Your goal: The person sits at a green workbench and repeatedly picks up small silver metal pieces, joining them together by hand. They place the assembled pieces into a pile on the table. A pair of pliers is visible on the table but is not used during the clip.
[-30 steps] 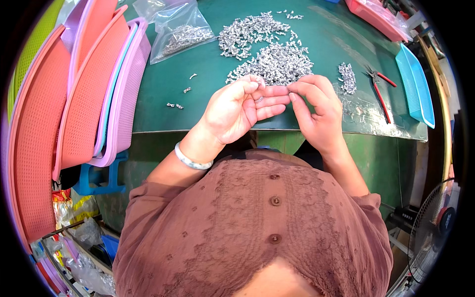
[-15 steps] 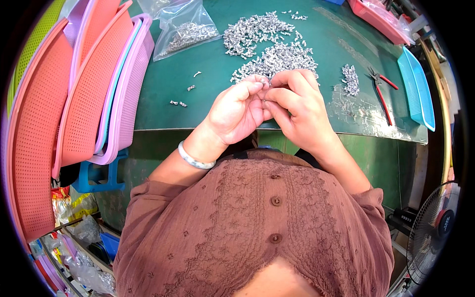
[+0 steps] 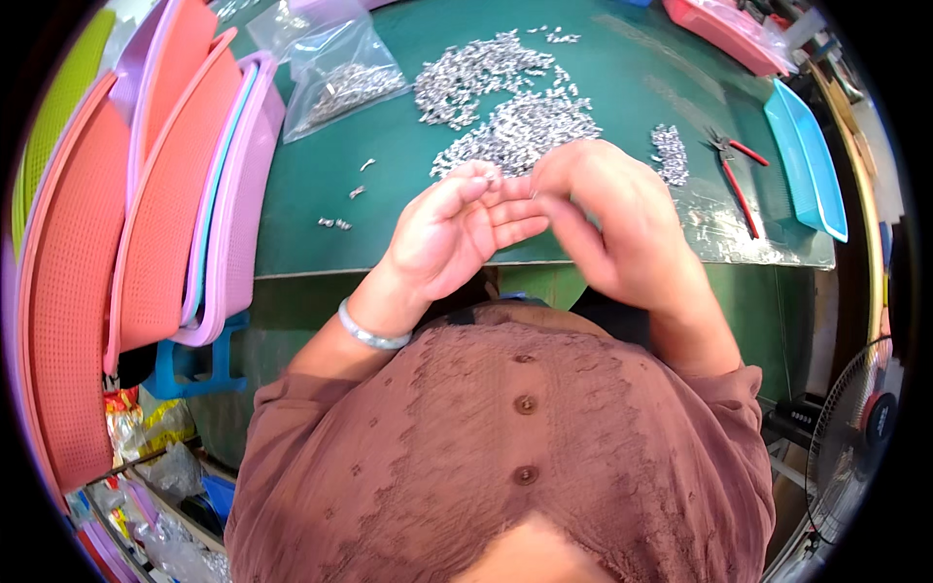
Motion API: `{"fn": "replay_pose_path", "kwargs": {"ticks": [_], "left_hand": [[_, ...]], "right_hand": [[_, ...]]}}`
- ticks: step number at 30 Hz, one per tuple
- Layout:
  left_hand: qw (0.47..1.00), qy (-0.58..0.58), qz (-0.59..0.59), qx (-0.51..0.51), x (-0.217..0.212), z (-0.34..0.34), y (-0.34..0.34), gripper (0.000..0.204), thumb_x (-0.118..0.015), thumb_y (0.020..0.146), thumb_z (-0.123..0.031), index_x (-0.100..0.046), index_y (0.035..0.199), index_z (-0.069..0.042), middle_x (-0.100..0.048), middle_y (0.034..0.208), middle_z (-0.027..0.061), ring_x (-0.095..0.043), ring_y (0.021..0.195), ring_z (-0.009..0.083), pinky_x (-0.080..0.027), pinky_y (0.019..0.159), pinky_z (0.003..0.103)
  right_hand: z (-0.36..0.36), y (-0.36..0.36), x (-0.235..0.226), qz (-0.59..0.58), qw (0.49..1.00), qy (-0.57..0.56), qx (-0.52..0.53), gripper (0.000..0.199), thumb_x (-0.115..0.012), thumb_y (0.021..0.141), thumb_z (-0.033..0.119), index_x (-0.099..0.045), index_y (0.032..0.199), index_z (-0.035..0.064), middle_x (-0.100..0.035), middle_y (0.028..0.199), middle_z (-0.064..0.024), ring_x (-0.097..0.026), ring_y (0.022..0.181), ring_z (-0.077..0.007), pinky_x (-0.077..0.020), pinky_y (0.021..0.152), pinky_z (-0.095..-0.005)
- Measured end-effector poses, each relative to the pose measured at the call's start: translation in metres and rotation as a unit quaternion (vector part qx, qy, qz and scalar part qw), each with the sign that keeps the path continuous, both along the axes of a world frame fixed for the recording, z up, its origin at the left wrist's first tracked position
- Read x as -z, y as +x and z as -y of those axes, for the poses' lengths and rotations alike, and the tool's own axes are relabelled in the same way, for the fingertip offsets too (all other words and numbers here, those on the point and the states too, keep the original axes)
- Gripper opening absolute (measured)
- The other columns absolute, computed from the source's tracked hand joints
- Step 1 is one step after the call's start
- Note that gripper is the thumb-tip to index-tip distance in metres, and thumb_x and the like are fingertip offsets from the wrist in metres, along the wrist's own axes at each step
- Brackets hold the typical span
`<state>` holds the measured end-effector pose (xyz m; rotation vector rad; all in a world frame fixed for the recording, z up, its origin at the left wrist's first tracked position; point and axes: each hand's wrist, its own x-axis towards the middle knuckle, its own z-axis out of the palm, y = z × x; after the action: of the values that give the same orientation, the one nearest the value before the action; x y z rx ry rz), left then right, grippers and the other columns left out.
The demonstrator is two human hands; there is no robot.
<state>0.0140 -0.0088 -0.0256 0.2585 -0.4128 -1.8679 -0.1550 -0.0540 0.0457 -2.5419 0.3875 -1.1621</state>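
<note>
Rightward went my bent right hand (image 3: 622, 219), away from my palm-up left hand (image 3: 439, 231). I couldn't tell how open either was, or what it held. Tiny silver metal pieces (image 3: 539, 126) lay heaped, upper middle.

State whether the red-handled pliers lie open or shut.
Open, judging by the handles: the pliers lie with their red handles splayed wide apart on the green table. The jaws show too small to confirm it.

There are 2 hands (image 3: 442, 233) (image 3: 622, 219), 1 bangle (image 3: 367, 333), 3 buttons (image 3: 526, 404), 2 large heaps (image 3: 530, 126) and 1 small heap (image 3: 669, 154) of metal parts, 4 loose parts (image 3: 357, 191) at left, 1 pair of pliers (image 3: 726, 155), and 1 fan (image 3: 879, 418).
</note>
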Motion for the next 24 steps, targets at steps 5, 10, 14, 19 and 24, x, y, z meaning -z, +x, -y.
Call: {"fn": "replay_pose_path", "kwargs": {"ticks": [5,10,14,19,24], "left_hand": [[1.000,-0.016,0.020,0.012,0.007,0.001,0.005,0.010,-0.044,0.089,-0.012,-0.051,0.086,-0.006,-0.057,0.109,0.0213,-0.057,0.103,0.0309,-0.045,0.091,0.042],[0.997,-0.025,0.073,0.014,0.000,-0.004,0.006,0.012,-0.038,0.090,-0.011,-0.047,0.092,-0.004,-0.056,0.111,0.0237,-0.056,0.106,0.0343,-0.045,0.093,0.045],[0.996,-0.016,0.087,0.000,-0.007,0.001,-0.001,0.011,-0.037,0.090,-0.010,-0.046,0.091,-0.003,-0.056,0.110,0.0247,-0.058,0.102,0.0348,-0.047,0.090,0.046],[0.995,-0.028,0.092,0.003,-0.006,-0.004,0.003,0.011,-0.038,0.090,-0.010,-0.045,0.090,-0.001,-0.054,0.110,0.0267,-0.058,0.102,0.0364,-0.048,0.089,0.045],[0.995,-0.037,0.092,0.020,-0.007,0.002,-0.002,0.010,-0.038,0.089,-0.009,-0.046,0.089,-0.002,-0.055,0.110,0.0264,-0.058,0.102,0.0360,-0.048,0.089,0.045]], "right_hand": [[-0.006,-0.008,-0.075,-0.059,0.969,-0.065,-0.232,0.006,-0.058,0.072,0.000,-0.056,0.077,0.0003,-0.059,0.079,-0.0115,-0.055,0.065,-0.0256,-0.0470,0.061,-0.0335],[-0.018,-0.006,-0.097,-0.144,0.936,-0.112,-0.301,0.005,-0.058,0.072,0.001,-0.056,0.077,-0.0001,-0.059,0.078,-0.0113,-0.056,0.065,-0.0252,-0.0472,0.061,-0.0334],[-0.014,-0.006,-0.094,-0.171,0.928,-0.123,-0.306,0.005,-0.057,0.073,0.001,-0.057,0.077,-0.0003,-0.059,0.078,-0.0111,-0.056,0.065,-0.0248,-0.0473,0.061,-0.0332],[-0.016,-0.007,-0.091,-0.184,0.919,-0.126,-0.325,0.004,-0.057,0.073,0.001,-0.057,0.077,-0.0007,-0.060,0.078,-0.0109,-0.056,0.065,-0.0243,-0.0475,0.062,-0.0331],[-0.017,-0.009,-0.095,-0.192,0.918,-0.133,-0.322,0.005,-0.056,0.074,0.001,-0.057,0.078,-0.0010,-0.060,0.077,-0.0106,-0.057,0.065,-0.0239,-0.0477,0.062,-0.0329]]}}
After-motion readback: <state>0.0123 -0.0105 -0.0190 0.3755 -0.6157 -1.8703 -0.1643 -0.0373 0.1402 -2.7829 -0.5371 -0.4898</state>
